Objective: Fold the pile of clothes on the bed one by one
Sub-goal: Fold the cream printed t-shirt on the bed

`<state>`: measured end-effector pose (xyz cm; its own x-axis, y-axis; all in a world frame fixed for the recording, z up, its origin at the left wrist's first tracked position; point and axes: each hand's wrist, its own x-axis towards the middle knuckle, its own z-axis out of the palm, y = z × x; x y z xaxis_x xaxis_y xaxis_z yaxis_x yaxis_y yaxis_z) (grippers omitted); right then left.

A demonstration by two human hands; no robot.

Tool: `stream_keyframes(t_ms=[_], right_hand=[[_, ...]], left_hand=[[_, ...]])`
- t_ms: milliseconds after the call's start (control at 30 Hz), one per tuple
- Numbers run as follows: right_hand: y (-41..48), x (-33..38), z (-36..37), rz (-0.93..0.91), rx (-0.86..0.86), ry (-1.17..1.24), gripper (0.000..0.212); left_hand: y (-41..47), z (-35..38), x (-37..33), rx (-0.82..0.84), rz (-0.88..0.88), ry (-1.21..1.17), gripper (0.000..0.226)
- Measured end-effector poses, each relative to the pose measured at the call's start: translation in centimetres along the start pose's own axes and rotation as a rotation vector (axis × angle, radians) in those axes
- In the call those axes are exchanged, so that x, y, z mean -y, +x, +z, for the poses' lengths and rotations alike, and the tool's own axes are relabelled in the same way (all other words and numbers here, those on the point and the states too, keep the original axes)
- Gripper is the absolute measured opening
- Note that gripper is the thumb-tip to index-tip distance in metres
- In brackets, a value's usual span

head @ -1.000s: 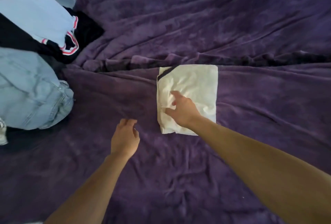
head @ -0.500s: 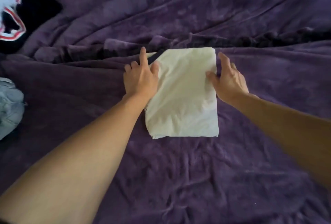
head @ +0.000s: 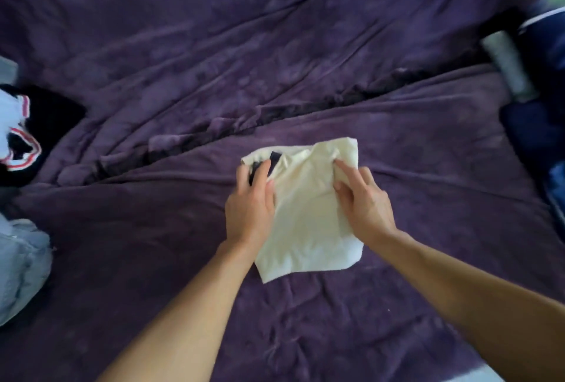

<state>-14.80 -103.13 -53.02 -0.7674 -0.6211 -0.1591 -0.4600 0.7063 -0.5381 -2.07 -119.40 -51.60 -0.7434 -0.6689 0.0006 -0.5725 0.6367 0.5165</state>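
A folded cream garment [head: 308, 222] with a dark trim at its far left corner lies on the purple blanket [head: 214, 75], a little right of centre. My left hand [head: 250, 207] grips its left edge, fingers reaching over the dark trim. My right hand [head: 365, 202] pinches the cloth near its right edge between thumb and fingers. The far edge of the garment is bunched and wrinkled between my hands. The pile of unfolded clothes sits at the left edge: a black garment with red-and-white trim [head: 27, 140] and pale blue denim [head: 21, 262].
Dark blue fabric [head: 538, 134] and a pale grey roll-shaped object [head: 510, 66] sit at the right edge of the bed. A deep crease in the blanket [head: 275, 118] runs across just beyond the cream garment.
Both hands went from lying flat beside the garment to gripping its sides. The garment's far edge is now bunched and the piece has turned slightly. The view has shifted right.
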Motion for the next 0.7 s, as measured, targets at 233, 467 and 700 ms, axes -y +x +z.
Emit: stream_keyframes(t_ms=[233,467,700], right_hand=[[-8.8,-8.1,-12.5,0.071,-0.099,-0.081,0.043],[-17.8,-19.2,-23.8,0.219,-0.204,-0.115,0.040],[-24.4,-30.4,-34.4,0.270,-0.249,-0.132,0.041]], left_hand=[[-6.4,-0.4,-14.4,0.132,0.106,-0.092,0.038],[-12.4,3.4,-29.8,0.244,0.242,-0.141,0.042],[-18.2,8.3,-44.5,0.281,0.278,-0.242,0.041]])
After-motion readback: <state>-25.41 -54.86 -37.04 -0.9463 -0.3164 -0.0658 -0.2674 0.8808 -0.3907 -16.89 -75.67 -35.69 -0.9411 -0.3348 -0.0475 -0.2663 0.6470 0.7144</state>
